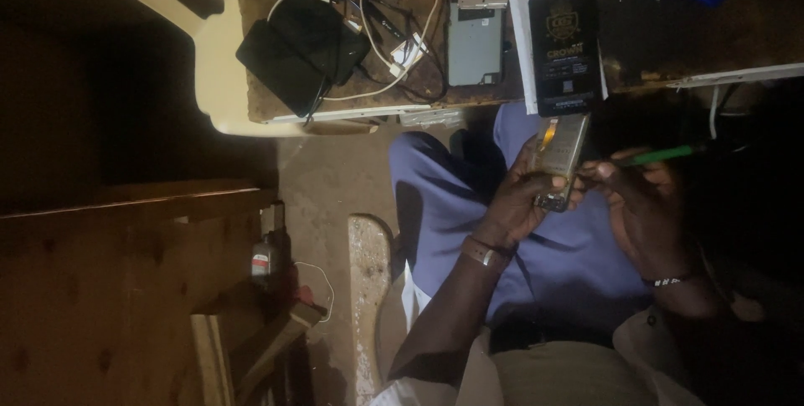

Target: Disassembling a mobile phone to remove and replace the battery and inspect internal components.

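Observation:
My left hand (512,205) is shut on an opened phone (559,157), held upright above my lap with its bare metal and gold insides facing me. My right hand (641,201) grips a thin green tool (663,155), and its fingertips touch the phone's right edge near the lower end. I wear a strap on the left wrist and a bead bracelet on the right. My legs in blue trousers (469,197) are under both hands.
A wooden table edge (352,109) ahead carries a black flat packet (563,46), a stripped phone frame (475,33), a black pouch (297,50) and tangled white cables (394,59). A cream plastic chair (213,63) stands at left. Wooden furniture (126,289) is lower left.

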